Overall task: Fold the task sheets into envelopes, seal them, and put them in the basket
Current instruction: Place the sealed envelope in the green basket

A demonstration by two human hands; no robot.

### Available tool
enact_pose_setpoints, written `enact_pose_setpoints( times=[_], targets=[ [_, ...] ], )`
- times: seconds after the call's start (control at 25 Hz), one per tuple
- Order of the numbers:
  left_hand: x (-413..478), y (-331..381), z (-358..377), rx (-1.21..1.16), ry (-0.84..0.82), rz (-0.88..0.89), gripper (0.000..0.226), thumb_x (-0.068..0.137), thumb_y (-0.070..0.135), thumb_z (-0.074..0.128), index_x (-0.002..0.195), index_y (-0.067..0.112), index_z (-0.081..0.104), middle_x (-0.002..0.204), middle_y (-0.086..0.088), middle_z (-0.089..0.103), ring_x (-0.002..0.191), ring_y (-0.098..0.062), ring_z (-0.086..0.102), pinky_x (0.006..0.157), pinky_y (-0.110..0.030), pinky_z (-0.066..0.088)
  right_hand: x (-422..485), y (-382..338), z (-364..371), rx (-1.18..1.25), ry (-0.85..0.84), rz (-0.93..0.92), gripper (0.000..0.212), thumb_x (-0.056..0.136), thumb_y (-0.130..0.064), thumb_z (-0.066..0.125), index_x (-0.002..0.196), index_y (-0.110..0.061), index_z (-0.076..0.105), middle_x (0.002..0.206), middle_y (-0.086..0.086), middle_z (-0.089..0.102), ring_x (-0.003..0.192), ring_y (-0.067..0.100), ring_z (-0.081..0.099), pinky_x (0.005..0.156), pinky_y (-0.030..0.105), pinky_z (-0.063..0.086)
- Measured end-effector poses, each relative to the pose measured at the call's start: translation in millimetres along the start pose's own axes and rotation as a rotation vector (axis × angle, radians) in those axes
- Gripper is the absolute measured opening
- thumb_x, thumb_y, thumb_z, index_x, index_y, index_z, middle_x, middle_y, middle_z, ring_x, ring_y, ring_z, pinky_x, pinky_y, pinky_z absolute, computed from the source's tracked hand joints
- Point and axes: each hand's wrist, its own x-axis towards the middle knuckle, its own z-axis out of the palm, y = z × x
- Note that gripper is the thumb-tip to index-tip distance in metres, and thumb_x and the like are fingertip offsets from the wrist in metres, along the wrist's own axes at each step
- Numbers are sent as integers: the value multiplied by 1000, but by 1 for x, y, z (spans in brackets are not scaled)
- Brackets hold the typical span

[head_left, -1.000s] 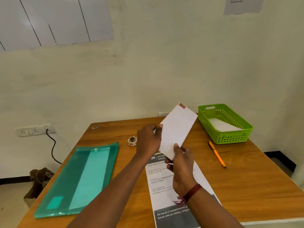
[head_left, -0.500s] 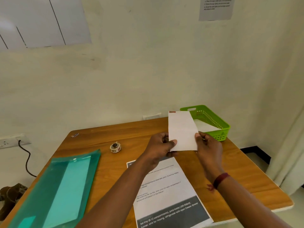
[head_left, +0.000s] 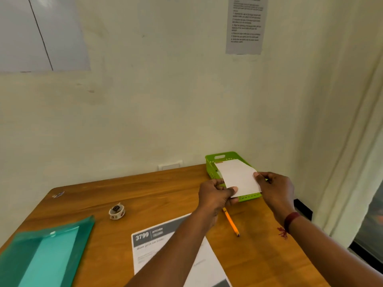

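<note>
A folded white envelope point(head_left: 238, 177) with a small red seal at its far end is held over the green basket point(head_left: 211, 164) at the table's far right. My left hand point(head_left: 215, 193) pinches its near left corner. My right hand point(head_left: 273, 187) grips its right edge. The envelope hides most of the basket's inside. A printed task sheet point(head_left: 149, 249) lies flat on the wooden table point(head_left: 145, 195) near me, partly under my left forearm.
An orange pencil point(head_left: 230, 221) lies between the sheet and the basket. A small roll of stickers point(head_left: 116, 211) sits left of centre. A teal plastic folder point(head_left: 45, 253) lies at the near left. The wall stands just behind the table.
Both hands have carried the envelope to the right and away from me, from above the task sheet to over the basket. The view has turned right with them.
</note>
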Motion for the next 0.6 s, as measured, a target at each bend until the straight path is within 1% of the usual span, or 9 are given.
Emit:
enact_pose_setpoints(
  times=[0.08,0.12,0.2,0.28,0.32,0.4,0.52,0.6],
  targets=[
    [11,-5,8,9,10,0,52,79,-1,77,124,-2,53,106,-16,55,95,-33,68,60,-27,60,13,5,0,-65,16,-15,24,91,-34,64,98,-15,76,81,-2,69,75,13,61,61,31,51],
    [19,-7,12,18,14,-1,54,79,-1,77,127,-3,51,105,-15,54,94,-33,67,61,-28,60,20,7,2,-89,18,-18,24,91,-34,64,97,-15,77,81,-1,69,74,13,61,60,31,49],
    [33,-11,19,55,30,-14,57,80,0,77,130,-2,50,106,-14,54,95,-32,67,62,-29,61,33,12,6,-120,22,-7,23,91,-34,64,96,-16,77,80,0,69,73,14,60,63,34,52],
    [45,-16,24,101,52,-34,59,81,3,77,133,0,50,112,-15,56,94,-32,67,61,-29,60,45,17,11,-148,23,12,22,90,-35,65,95,-17,77,77,-1,67,70,14,60,66,37,54],
    [51,-18,25,116,53,-44,61,82,5,76,136,2,49,114,-17,58,90,-30,68,59,-27,60,51,21,13,-160,22,19,22,90,-35,65,94,-17,77,77,0,67,70,14,59,67,39,55],
    [61,-21,28,124,40,-66,66,84,5,75,141,2,44,116,-21,61,77,-25,67,56,-26,58,63,28,18,-179,25,32,23,88,-37,66,92,-18,78,83,3,71,71,17,59,69,40,55],
    [80,-25,31,113,58,-92,70,84,3,74,144,-2,39,120,-24,61,63,-19,63,53,-27,58,78,36,26,-217,26,36,24,87,-40,67,91,-18,78,86,4,71,73,18,60,67,38,55],
    [91,-28,34,124,96,-75,69,82,2,76,142,-4,41,126,-23,57,56,-16,64,56,-29,59,87,39,31,-270,19,23,25,87,-42,66,89,-20,78,88,4,73,75,20,61,66,35,54]
  ],
)
